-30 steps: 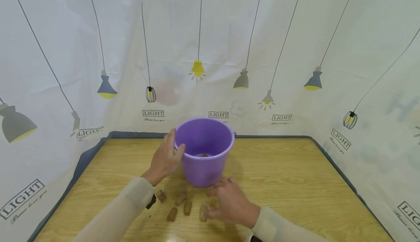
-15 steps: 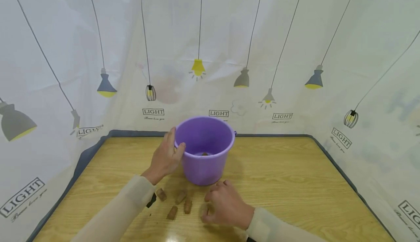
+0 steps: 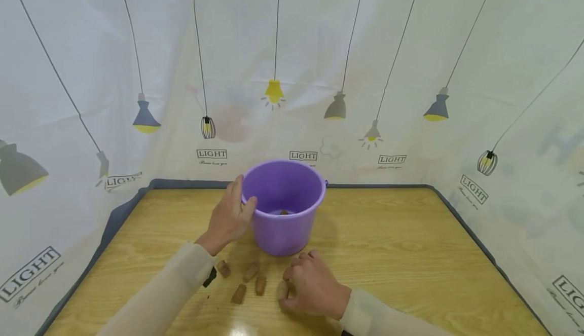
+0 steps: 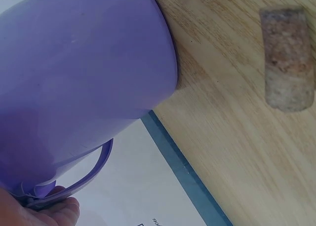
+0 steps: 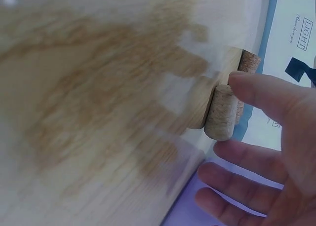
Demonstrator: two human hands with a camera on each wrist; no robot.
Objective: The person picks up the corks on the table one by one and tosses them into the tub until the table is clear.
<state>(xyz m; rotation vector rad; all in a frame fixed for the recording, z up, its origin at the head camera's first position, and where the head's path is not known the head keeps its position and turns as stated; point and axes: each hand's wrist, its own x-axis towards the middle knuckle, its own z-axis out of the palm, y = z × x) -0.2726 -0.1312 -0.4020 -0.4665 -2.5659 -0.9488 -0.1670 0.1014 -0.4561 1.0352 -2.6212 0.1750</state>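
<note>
Cork (image 5: 219, 117) is pinched by the right hand (image 3: 315, 285), between thumb and forefinger, near the purple bucket (image 3: 284, 234), gripped at its rim by the left hand (image 3: 228, 219). "LIGHT" is printed on the backdrop (image 3: 401, 62).

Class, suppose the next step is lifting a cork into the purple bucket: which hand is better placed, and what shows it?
Right, most likely: the right hand has a cork between thumb and forefinger, near the purple bucket. The left hand holds that bucket, so it looks occupied.
</note>
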